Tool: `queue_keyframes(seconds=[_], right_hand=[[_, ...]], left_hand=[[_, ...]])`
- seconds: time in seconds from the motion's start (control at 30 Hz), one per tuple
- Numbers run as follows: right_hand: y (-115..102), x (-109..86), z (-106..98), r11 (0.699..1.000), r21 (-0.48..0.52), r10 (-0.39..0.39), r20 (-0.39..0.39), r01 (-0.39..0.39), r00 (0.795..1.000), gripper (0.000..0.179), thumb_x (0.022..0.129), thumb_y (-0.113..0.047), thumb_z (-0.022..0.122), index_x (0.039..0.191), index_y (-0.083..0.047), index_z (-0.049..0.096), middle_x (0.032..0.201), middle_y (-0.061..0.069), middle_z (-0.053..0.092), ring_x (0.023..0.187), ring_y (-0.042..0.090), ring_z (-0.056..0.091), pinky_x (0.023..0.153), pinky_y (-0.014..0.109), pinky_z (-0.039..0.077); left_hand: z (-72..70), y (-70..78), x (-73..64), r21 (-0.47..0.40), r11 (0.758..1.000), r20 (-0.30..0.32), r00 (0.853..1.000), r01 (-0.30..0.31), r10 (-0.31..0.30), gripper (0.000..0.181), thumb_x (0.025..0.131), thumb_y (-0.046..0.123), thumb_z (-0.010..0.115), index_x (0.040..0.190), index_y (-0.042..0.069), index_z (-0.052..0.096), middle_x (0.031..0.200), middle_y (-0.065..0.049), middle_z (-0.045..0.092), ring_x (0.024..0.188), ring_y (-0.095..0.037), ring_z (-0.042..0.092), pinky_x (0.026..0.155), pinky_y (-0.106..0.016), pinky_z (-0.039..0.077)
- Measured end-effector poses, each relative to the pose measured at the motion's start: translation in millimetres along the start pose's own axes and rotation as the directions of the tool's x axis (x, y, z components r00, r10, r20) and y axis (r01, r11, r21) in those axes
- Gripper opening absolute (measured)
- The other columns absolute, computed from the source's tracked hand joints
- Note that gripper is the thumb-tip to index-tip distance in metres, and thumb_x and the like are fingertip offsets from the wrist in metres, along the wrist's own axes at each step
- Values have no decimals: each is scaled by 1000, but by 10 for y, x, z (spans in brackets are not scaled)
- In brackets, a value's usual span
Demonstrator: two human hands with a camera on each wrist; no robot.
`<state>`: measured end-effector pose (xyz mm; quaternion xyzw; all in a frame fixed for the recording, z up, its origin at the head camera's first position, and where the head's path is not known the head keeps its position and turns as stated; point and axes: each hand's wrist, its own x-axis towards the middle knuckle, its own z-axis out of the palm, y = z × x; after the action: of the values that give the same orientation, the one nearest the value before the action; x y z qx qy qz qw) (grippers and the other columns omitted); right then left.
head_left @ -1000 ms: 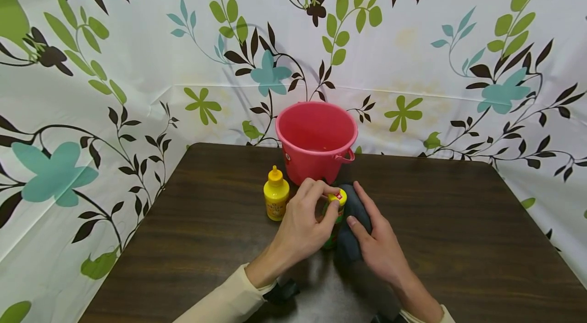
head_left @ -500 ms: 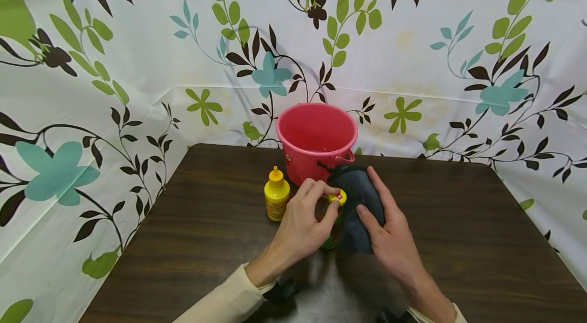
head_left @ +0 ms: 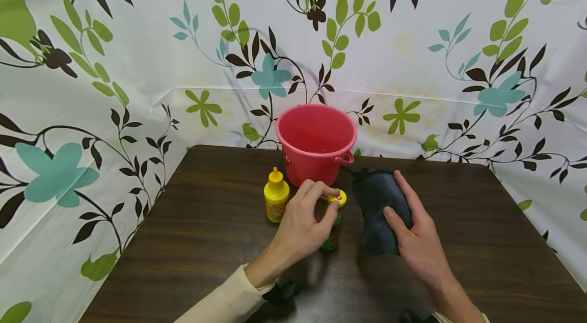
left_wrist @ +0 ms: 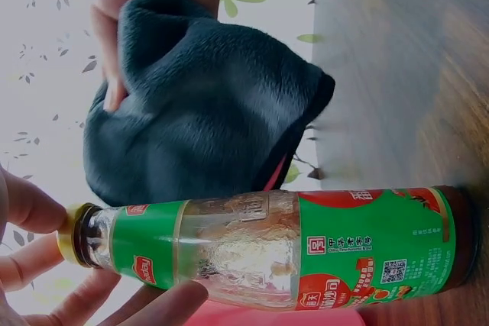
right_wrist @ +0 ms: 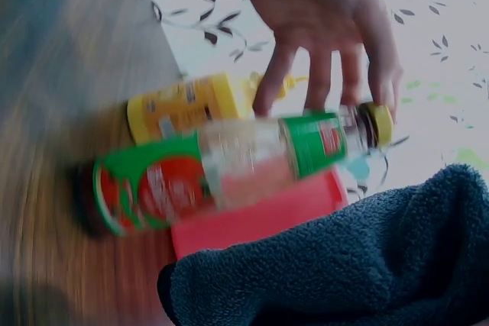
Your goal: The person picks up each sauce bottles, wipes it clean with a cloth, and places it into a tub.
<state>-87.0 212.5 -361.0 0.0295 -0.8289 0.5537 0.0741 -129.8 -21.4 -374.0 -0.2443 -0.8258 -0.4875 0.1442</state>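
Note:
My left hand [head_left: 302,223] pinches the yellow cap [head_left: 340,197] of a glass ketchup bottle between thumb and fingers. The ketchup bottle [left_wrist: 374,250] stands upright on the table, its green and red labels showing in both wrist views. Its clear middle looks streaked inside. To its right, my right hand [head_left: 422,241] grips a dark blue-grey fleece cloth [head_left: 379,206], thumb on the near face. A gap separates cloth and bottle in the head view. In the right wrist view the cloth [right_wrist: 367,265] fills the lower right, with a dark edging.
A yellow squeeze bottle [head_left: 276,199] with a pointed nozzle stands left of the ketchup bottle. Behind both is a pink bucket [head_left: 316,162] with a handle lug at its right. The dark wooden table [head_left: 458,221] ends at a patterned curtain [head_left: 390,48].
My right hand has drawn the cloth away from the ketchup bottle, to the right, and more of the cloth now shows. My left hand has stayed on the cap.

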Motion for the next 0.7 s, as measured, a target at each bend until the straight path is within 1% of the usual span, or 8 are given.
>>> queue_keyframes(seconds=[0.13, 0.27, 0.43, 0.57, 0.6, 0.63, 0.67, 0.7], right_hand=[[90, -12, -196, 996, -86, 29, -45, -33, 999, 69, 112, -27, 54, 165, -52, 18, 174, 10, 29, 140, 30, 54, 84, 13, 54], [202, -30, -422, 988, -130, 69, -91, -81, 993, 70, 112, -30, 51, 166, -53, 12, 177, 13, 22, 142, 44, 49, 79, 11, 53], [361, -74, -741, 966, -203, 130, -165, -163, 978, 70, 112, -33, 49, 165, -54, 8, 178, 17, 17, 138, 51, 48, 73, 7, 49], [475, -117, -991, 936, -259, 184, -215, -238, 959, 70, 112, -37, 47, 164, -56, 4, 179, 17, 11, 133, 52, 48, 68, 7, 47], [502, -127, -1050, 928, -275, 192, -228, -252, 955, 70, 112, -38, 47, 164, -57, 4, 179, 16, 10, 134, 53, 47, 69, 7, 44], [522, -132, -1100, 922, -278, 204, -240, -269, 949, 70, 113, -39, 46, 163, -58, 2, 180, 15, 6, 137, 55, 45, 77, 13, 51], [541, -137, -1143, 916, -281, 217, -256, -287, 942, 69, 113, -39, 45, 163, -58, 1, 180, 14, 4, 142, 56, 41, 90, 21, 55], [562, -144, -1184, 911, -283, 223, -274, -300, 935, 70, 113, -39, 45, 163, -57, 0, 180, 13, 2, 146, 58, 36, 102, 31, 54]], left_hand=[[3, -7, 8, 6, 1000, -2, 1000, -8, 8, 17, 97, 18, 70, 114, 15, 71, 116, 0, 68, 95, -9, 62, 74, -24, 53], [2, -1, 12, 7, 1000, -4, 1000, -12, 12, 16, 97, 17, 70, 113, 15, 71, 115, 1, 69, 96, -10, 64, 76, -26, 54], [0, 2, 17, 4, 1000, 2, 1000, -6, 6, 17, 97, 18, 69, 113, 15, 70, 116, 0, 69, 99, -13, 66, 81, -27, 57], [-4, -1, 19, 13, 1000, -1, 1000, -11, 11, 17, 97, 18, 69, 113, 15, 71, 116, 0, 69, 99, -10, 66, 81, -26, 56], [-4, -1, 19, 15, 1000, -3, 1000, -12, 12, 17, 97, 18, 69, 113, 16, 71, 116, 0, 69, 99, -9, 65, 80, -26, 56], [-4, -1, 20, 16, 1000, -4, 1000, -12, 12, 16, 97, 18, 69, 113, 16, 71, 116, 1, 69, 99, -9, 66, 79, -26, 55], [-3, -1, 20, 16, 1000, -4, 1000, -11, 11, 16, 97, 18, 69, 113, 16, 71, 116, 1, 69, 99, -9, 65, 79, -26, 55], [-2, 0, 21, 16, 1000, -3, 1000, -11, 11, 16, 97, 18, 69, 113, 16, 71, 116, 1, 69, 99, -9, 66, 79, -25, 55]])
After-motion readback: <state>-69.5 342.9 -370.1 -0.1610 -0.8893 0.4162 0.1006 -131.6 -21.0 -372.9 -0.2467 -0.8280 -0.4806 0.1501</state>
